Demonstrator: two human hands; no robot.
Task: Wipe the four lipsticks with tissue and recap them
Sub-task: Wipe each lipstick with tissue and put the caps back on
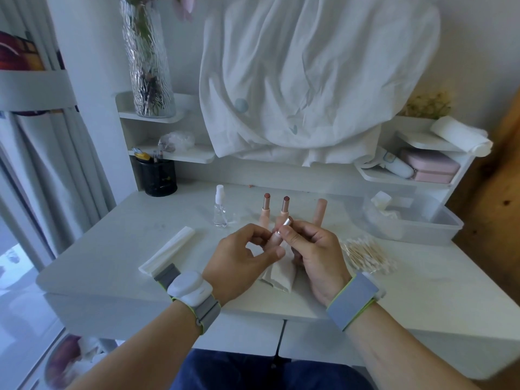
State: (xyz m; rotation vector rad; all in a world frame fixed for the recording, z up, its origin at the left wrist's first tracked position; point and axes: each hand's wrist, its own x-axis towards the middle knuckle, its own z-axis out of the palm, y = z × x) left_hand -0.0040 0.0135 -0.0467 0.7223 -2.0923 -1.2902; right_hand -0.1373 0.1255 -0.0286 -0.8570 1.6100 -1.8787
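Both hands pinch one slim, smooth pink lipstick (pixel 277 235): left hand (pixel 242 260) low, right hand (pixel 315 249) higher. Its metallic tip tilts up and away.

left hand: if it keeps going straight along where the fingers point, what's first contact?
Probably the right hand: the left hand points right and slightly away, gripping the lipstick both hands hold. Fingertips look nearly touching already, though depth between them is unclear.
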